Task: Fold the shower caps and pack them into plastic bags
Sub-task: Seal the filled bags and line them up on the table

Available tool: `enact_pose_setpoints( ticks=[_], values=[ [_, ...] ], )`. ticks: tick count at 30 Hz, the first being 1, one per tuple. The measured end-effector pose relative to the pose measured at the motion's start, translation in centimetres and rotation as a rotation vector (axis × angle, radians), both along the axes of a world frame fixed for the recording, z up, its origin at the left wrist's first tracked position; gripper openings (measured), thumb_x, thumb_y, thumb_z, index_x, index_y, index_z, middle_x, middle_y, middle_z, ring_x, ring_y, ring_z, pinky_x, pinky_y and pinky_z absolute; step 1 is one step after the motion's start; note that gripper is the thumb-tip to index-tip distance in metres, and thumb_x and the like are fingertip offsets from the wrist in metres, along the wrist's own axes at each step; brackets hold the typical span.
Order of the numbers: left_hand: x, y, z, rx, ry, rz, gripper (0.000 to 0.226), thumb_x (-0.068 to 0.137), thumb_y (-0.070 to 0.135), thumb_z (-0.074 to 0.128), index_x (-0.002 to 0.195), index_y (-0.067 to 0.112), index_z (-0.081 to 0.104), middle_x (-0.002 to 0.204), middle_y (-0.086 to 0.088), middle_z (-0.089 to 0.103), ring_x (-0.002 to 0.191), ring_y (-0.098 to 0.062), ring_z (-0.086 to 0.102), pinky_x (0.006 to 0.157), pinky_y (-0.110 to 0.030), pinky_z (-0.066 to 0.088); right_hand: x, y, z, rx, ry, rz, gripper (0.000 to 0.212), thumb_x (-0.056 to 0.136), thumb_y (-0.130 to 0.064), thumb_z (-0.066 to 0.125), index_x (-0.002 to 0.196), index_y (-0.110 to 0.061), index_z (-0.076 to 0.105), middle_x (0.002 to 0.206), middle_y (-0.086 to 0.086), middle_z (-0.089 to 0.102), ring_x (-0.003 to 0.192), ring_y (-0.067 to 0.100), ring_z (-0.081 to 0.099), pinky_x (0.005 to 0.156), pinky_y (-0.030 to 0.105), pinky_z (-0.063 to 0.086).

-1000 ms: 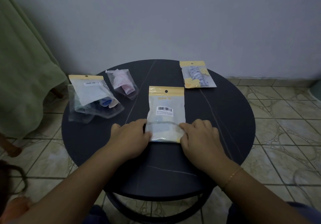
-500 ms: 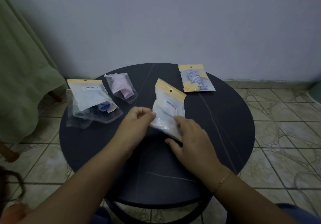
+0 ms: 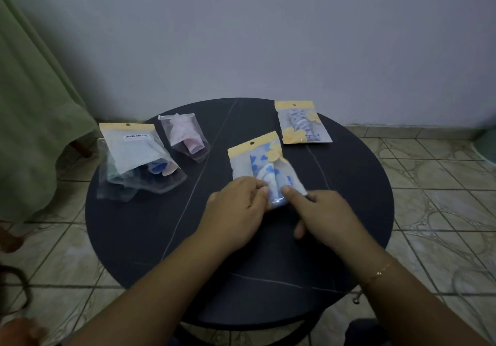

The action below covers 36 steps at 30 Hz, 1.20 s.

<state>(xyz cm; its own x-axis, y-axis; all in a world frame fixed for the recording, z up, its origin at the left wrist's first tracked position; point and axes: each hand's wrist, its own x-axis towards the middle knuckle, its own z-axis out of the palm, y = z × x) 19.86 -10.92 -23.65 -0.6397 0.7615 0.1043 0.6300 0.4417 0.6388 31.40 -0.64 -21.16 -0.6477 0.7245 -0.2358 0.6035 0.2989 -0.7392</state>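
Shower caps packed in plastic bags are shown on a round dark table (image 3: 139, 238), which is set on a tiled floor (image 3: 442, 211) before a pale wall (image 3: 268, 37). A green cloth (image 3: 32, 117) is seen hanging at the left edge of the view. A stack of bags (image 3: 134, 160) is laid at the table's left side, the topmost bearing a yellow header and a barcode label. A clear bag with a pink cap (image 3: 185, 136) lies just beside that stack, toward the wall. A sealed bag with a patterned cap (image 3: 302, 123) rests at the far right of the tabletop, well apart from the rest.

The blue-and-white cap's bag (image 3: 260, 166) is located near the table's centre, yellow header away from the person. Its near end is held at both lower corners: the left corner is pinched by the left hand (image 3: 236, 209), fingers curled over it, and the right corner is pinched by the right hand (image 3: 322, 217), thumb on top. A thin gold bracelet (image 3: 377, 273) is worn on the right wrist.
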Motion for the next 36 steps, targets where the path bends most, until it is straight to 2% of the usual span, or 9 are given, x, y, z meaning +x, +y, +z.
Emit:
enact_pose_setpoints(
  ticks=[2,8,12,16,24,29,32,34,36],
  values=[
    [-0.2,0.2,0.0,-0.055,0.116,0.057,0.026,0.098,0.036,0.035,0.101,0.026,0.059,0.105,0.01,0.056,0.096,-0.008,0.05,0.095,-0.034,0.036,0.3,1.0,0.5,0.208,-0.107,-0.041,0.052,0.088,-0.062,0.042,0.063,-0.019,0.057,0.057,-0.003,0.058,0.057,0.012,0.054,0.057,0.03,0.043],
    [-1.1,2.3,-0.9,0.021,0.369,0.142,0.034,0.096,0.028,0.033,0.117,0.023,0.058,0.129,0.006,0.05,0.122,-0.012,0.042,0.094,-0.029,0.027,-3.0,2.6,-0.6,0.609,0.069,0.063,0.031,0.097,-0.029,0.039,0.12,-0.022,0.058,0.118,-0.001,0.059,0.109,0.017,0.051,0.089,0.035,0.042],
    [-1.7,3.2,-1.7,-0.198,0.311,0.023,0.055,0.1,0.033,0.025,0.151,0.017,0.011,0.159,0.0,-0.002,0.146,-0.018,-0.005,0.116,-0.033,0.004,-6.0,1.8,-2.7,0.559,0.008,0.318,0.05,0.101,-0.027,0.024,0.149,-0.014,0.019,0.157,-0.003,0.015,0.144,0.008,0.006,0.116,0.035,0.01],
    [-2.0,3.5,-2.4,-0.388,0.249,-0.053,0.066,0.099,0.04,0.024,0.149,0.015,-0.012,0.157,0.0,-0.017,0.144,-0.017,-0.016,0.116,-0.035,-0.005,-6.4,2.4,-4.3,0.391,-0.138,0.379,0.055,0.1,-0.037,0.011,0.151,-0.02,-0.002,0.159,-0.007,-0.006,0.143,0.003,-0.009,0.116,0.039,-0.011],
    [-2.6,3.8,-2.6,-0.49,0.234,-0.086,0.072,0.098,0.046,0.027,0.148,0.014,-0.015,0.157,0.001,-0.018,0.144,-0.016,-0.015,0.116,-0.039,-0.008,-6.8,2.9,-4.6,0.368,-0.239,0.401,0.055,0.099,-0.038,0.008,0.15,-0.021,-0.004,0.158,-0.007,-0.008,0.143,0.004,-0.009,0.116,0.041,-0.012],
    [-2.8,4.1,-3.1,-0.303,0.264,0.014,0.059,0.098,0.041,0.015,0.151,0.013,0.011,0.159,-0.003,0.008,0.146,-0.018,0.008,0.116,-0.04,0.006,-7.4,3.6,-4.6,0.349,-0.191,0.413,0.054,0.1,-0.035,0.011,0.151,-0.021,0.003,0.159,-0.008,-0.001,0.144,0.003,-0.003,0.117,0.042,-0.01],
    [-2.5,4.2,-2.5,0.044,0.498,0.059,0.046,0.089,0.038,0.032,0.114,0.017,0.064,0.112,-0.002,0.064,0.099,-0.024,0.06,0.077,-0.036,0.044,-8.1,4.7,-4.4,0.279,0.017,0.344,0.05,0.1,-0.029,0.02,0.149,-0.019,0.024,0.156,-0.004,0.022,0.142,0.007,0.017,0.118,0.037,0.002],
    [-2.4,4.1,-1.8,0.046,0.524,0.008,0.036,0.091,0.042,0.037,0.099,0.023,0.066,0.094,0.006,0.062,0.085,-0.019,0.058,0.066,-0.03,0.04,-8.4,5.6,-4.1,0.274,0.191,0.218,0.042,0.099,-0.028,0.029,0.135,-0.017,0.047,0.141,0.001,0.046,0.129,0.015,0.041,0.111,0.036,0.027],
    [-2.6,4.1,-1.4,-0.11,0.421,-0.038,0.047,0.09,0.061,0.034,0.115,0.03,0.058,0.112,0.012,0.054,0.1,-0.012,0.051,0.072,-0.027,0.041,-8.7,6.9,-3.9,0.399,0.281,0.096,0.032,0.097,-0.029,0.037,0.109,-0.015,0.063,0.115,0.004,0.061,0.107,0.021,0.054,0.094,0.04,0.044]
  ],
)
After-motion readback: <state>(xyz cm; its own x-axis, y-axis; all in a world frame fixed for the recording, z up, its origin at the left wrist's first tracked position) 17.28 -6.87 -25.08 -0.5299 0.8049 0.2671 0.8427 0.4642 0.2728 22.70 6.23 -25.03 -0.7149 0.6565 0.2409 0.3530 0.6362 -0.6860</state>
